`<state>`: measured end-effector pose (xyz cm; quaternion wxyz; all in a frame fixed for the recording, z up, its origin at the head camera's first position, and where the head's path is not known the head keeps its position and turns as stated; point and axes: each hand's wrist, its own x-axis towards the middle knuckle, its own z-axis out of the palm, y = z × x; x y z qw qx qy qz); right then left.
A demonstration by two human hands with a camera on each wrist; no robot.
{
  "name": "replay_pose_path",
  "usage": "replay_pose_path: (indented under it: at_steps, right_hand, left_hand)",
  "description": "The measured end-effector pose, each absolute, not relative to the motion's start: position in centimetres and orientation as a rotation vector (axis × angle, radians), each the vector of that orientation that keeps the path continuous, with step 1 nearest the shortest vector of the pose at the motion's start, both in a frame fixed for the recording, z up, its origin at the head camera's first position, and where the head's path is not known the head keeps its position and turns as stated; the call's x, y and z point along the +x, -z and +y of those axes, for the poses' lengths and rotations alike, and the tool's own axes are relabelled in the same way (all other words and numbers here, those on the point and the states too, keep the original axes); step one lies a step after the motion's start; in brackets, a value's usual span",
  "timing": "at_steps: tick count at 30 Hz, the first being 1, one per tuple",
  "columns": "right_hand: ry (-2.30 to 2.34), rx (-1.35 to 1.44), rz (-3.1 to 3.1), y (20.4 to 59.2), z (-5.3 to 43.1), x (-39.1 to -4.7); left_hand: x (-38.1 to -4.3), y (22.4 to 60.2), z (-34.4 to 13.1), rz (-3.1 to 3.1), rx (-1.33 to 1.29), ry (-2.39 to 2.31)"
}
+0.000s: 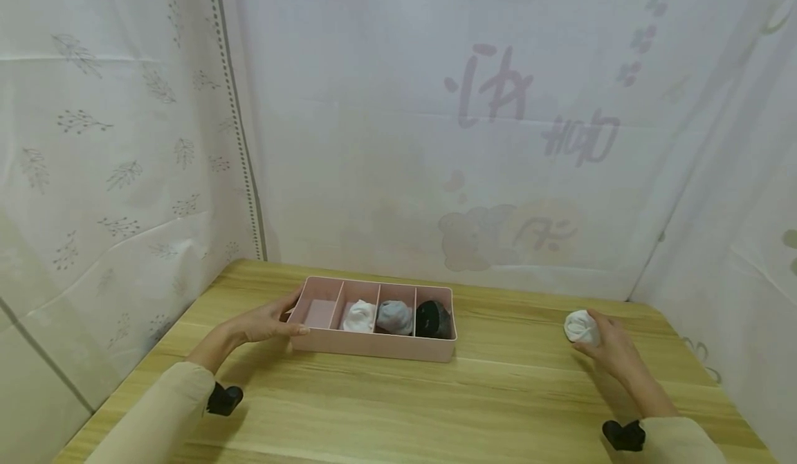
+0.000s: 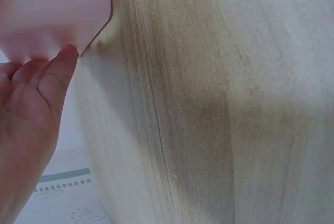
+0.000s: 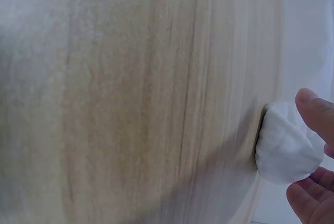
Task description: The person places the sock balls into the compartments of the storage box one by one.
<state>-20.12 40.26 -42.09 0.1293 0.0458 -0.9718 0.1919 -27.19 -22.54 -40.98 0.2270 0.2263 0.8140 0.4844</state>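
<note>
A pink divided box (image 1: 373, 345) stands on the table. My left hand (image 1: 264, 320) grips its left end, thumb at the front corner and fingers around the far side. In the left wrist view the fingertips (image 2: 67, 54) press against the pink wall. From left, the first compartment holds nothing; the others hold a white rolled sock (image 1: 359, 317), a grey rolled sock (image 1: 395, 317) and a dark rolled sock (image 1: 432, 319). Far to the right, my right hand (image 1: 613, 346) holds another white rolled sock (image 3: 287, 143) between thumb and fingers, low at the tabletop.
The wood-grain table (image 1: 498, 409) runs back to a pale printed curtain (image 1: 373, 139). More curtain hangs along the left side (image 1: 124, 139) and the right side. A black wrist mount (image 1: 224, 399) is on the left sleeve, and another mount (image 1: 624, 435) on the right.
</note>
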Motion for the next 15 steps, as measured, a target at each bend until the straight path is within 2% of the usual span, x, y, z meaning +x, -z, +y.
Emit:
replay_pose_path:
  at_steps: [15]
  right_hand:
    - [-0.51, 0.114, -2.811, 42.62, 40.64, -20.72]
  left_hand:
    - [-27.2, 41.06, -22.46, 2.234, 0.621, -1.342]
